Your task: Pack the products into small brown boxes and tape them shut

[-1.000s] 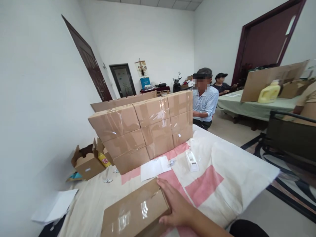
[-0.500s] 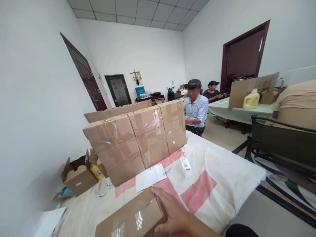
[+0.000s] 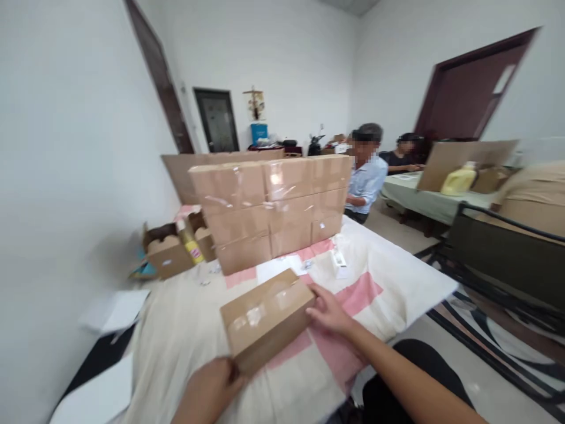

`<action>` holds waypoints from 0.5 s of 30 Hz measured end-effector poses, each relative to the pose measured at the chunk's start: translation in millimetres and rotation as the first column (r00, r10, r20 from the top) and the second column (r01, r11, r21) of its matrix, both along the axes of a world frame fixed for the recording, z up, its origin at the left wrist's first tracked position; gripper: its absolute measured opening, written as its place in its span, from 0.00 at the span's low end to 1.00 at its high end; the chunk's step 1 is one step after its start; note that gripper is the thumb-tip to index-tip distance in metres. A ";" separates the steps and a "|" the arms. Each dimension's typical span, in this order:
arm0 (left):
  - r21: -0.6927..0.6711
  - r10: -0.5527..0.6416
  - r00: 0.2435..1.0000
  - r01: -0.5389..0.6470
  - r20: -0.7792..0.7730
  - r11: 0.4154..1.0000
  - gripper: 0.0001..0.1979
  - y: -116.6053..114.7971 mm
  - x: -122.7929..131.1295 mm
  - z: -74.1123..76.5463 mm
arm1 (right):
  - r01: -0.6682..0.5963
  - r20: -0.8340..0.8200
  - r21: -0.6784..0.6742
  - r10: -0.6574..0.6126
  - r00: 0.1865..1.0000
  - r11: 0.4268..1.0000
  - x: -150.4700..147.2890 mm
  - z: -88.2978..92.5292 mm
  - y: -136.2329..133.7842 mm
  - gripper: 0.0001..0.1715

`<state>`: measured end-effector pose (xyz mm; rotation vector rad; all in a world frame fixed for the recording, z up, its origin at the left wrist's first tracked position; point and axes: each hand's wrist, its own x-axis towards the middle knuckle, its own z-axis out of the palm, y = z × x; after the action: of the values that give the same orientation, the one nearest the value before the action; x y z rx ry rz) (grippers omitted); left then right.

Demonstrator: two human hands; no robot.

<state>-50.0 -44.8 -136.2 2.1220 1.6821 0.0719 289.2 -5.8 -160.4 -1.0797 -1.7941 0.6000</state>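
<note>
A taped brown cardboard box (image 3: 265, 318) is held between both my hands just above the cloth-covered table (image 3: 185, 330). My left hand (image 3: 212, 388) grips its near left corner, fingers hidden behind the box. My right hand (image 3: 329, 312) presses against its right end with fingers curled on the edge. Behind it rises a stack of several sealed cardboard boxes (image 3: 269, 206), three layers high.
An open carton with a yellow bottle (image 3: 176, 250) sits left of the stack. A white tape dispenser (image 3: 339, 262) and white paper (image 3: 276, 268) lie on the cloth. Two people sit beyond the table near a green-covered table with a yellow jug (image 3: 459, 179). A dark chair (image 3: 507, 253) stands right.
The box has come off the table and farther forward, and my left hand now shows at its near corner. The view has swung, with motion blur.
</note>
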 end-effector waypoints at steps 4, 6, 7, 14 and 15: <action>-0.010 -0.014 0.994 0.015 0.107 1.000 0.09 0.8 -7.0 15.1 | 0.151 0.078 -0.156 -0.140 0.987 0.976 -1.1 -7.6 -15.1 0.25; -0.025 0.063 0.980 -0.059 0.188 0.998 0.09 3.0 -16.5 18.3 | 0.259 0.254 -0.171 -0.212 0.944 0.951 -6.7 -13.4 -33.2 0.19; -0.031 0.100 0.969 -0.095 0.227 0.995 0.09 3.0 -21.9 18.7 | 0.324 0.341 -0.142 -0.261 0.903 0.935 -11.1 -17.0 -45.0 0.20; -0.001 0.167 0.692 -0.233 0.703 0.973 0.04 -9.0 -44.9 28.8 | -0.106 0.053 -0.553 0.161 0.985 0.826 -119.1 -21.0 -100.3 0.24; -0.015 0.155 0.604 -0.230 0.782 0.973 0.07 -8.1 -45.8 31.3 | -0.215 -0.126 -0.616 0.175 0.976 0.758 -144.2 -15.8 -96.4 0.22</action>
<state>-95.9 -52.9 -104.9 1.5490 1.3324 1.0116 145.0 -102.2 -176.3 -1.2891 -1.6980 1.4240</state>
